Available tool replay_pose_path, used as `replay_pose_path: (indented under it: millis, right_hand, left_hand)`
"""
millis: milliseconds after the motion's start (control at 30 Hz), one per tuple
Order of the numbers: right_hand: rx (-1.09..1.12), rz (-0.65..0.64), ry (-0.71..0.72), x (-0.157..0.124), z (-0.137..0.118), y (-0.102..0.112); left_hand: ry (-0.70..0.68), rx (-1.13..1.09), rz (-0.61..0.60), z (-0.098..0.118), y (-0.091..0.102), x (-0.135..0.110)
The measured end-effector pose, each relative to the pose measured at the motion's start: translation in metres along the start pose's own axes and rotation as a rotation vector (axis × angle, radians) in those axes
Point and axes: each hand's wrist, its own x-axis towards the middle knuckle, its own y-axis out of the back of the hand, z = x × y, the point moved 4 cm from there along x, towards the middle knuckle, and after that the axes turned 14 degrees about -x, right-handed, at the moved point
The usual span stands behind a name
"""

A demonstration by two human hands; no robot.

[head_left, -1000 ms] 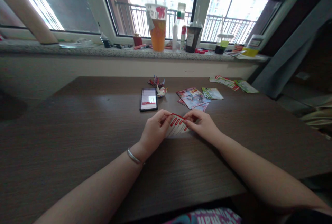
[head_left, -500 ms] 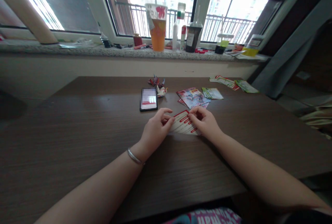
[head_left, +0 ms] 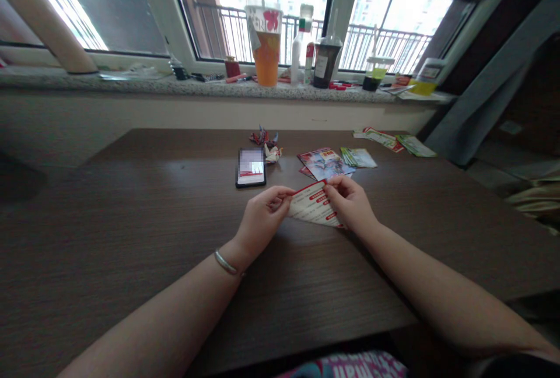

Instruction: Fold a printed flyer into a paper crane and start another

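Note:
Both my hands hold a folded white paper with red labels [head_left: 312, 207] just above the brown wooden table [head_left: 131, 238]. My left hand [head_left: 262, 220], with a silver bangle on its wrist, pinches the paper's left corner. My right hand [head_left: 350, 203] grips the paper's upper right edge with closed fingers. The paper now shows as a triangle between the two hands.
A phone [head_left: 251, 167] lies beyond my hands, with small folded paper figures [head_left: 266, 142] behind it. Colourful leaflets [head_left: 326, 163] and more papers [head_left: 385, 140] lie to the right. Drink cups [head_left: 266, 45] and bottles stand on the window sill [head_left: 131, 85].
The paper has been unfolded or turned from a small bunched shape into a wider triangle. My right hand moved right and slightly away; my left hand stayed nearly in place.

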Motion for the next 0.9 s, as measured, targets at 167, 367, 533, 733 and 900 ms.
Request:
replay_pose_path:
  millis: [167,367,533,733,900]
  right_hand:
    - [-0.002,0.006,0.022,-0.0023,-0.0031,0.0002]
    - [-0.028,-0.006,0.025,-0.0041,-0.0028,-0.0001]
    - [-0.053,-0.012,0.034,-0.004,-0.0017,-0.0006]
    - [-0.072,-0.002,0.042,-0.004,-0.0018,-0.0003]
    - [-0.042,-0.002,0.024,-0.0034,-0.0021,-0.0013]
  left_hand:
    - [-0.03,0.046,-0.003,-0.0002,0.001,0.0006]
    - [-0.035,0.055,0.021,0.0006,0.002,-0.0002]
    - [-0.026,0.105,0.043,0.0032,0.0028,-0.0018]
    - [-0.025,0.035,0.032,0.0046,0.0013,-0.0009]
    - [0.005,-0.045,0.028,0.0043,-0.0005,-0.0005]
